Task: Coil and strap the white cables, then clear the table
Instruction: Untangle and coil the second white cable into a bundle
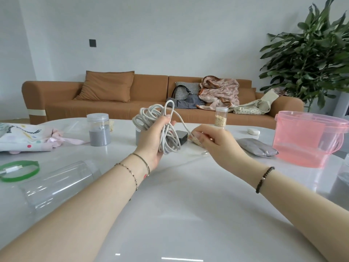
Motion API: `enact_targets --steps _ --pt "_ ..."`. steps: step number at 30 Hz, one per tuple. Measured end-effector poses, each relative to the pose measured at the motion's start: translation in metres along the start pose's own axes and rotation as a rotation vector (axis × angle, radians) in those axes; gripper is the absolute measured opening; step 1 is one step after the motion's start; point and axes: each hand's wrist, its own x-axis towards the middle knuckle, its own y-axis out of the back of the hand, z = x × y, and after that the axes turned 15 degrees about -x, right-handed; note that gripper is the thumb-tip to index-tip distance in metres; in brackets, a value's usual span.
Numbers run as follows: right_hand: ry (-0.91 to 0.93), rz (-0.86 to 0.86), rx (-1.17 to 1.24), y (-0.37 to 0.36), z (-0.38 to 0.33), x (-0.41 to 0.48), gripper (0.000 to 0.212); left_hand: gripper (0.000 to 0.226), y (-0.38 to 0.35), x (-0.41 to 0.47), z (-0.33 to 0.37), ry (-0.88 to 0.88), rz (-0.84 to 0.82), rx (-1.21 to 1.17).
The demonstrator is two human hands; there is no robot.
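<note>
My left hand (154,137) grips a loose bundle of white cable (151,118) held upright above the white table (179,214). Several loops stick out above and below the fist. One strand runs from the bundle down to my right hand (215,142), which pinches the cable's end near the plug, low over the table. A small black box (181,137) lies on the table right behind the bundle. Another white cable end (11,170) lies inside a green ring (18,171) at the far left.
A clear plastic bottle (56,184) lies on its side at front left. Two jars with grey powder (98,132), a small jar of grains (221,116), a grey pouch (256,147), a pink tub (309,138), a white gadget (253,131) and a printed cloth (24,138) stand around. A brown sofa is behind.
</note>
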Motion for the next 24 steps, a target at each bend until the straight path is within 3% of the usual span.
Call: enact_targets --steps 3,12,16,21,24 --pt "-0.052 -0.031 0.003 -0.002 -0.002 0.000 0.028 0.009 -0.002 -0.005 -0.002 0.006 -0.074 0.073" --pt "-0.090 -0.112 0.034 -0.005 -0.004 -0.003 0.021 0.020 -0.005 -0.011 -0.008 0.079 -0.203 0.223" --pt "-0.052 0.011 0.025 -0.004 -0.002 -0.003 0.013 0.017 -0.003 -0.009 -0.010 0.089 -0.188 0.232" --pt "-0.008 0.096 0.073 -0.002 -0.006 0.002 0.040 0.010 -0.002 -0.006 -0.014 0.086 -0.180 0.239" --pt "-0.014 0.090 0.082 -0.002 -0.010 0.000 0.040 0.011 -0.002 -0.007 -0.016 0.099 -0.183 0.255"
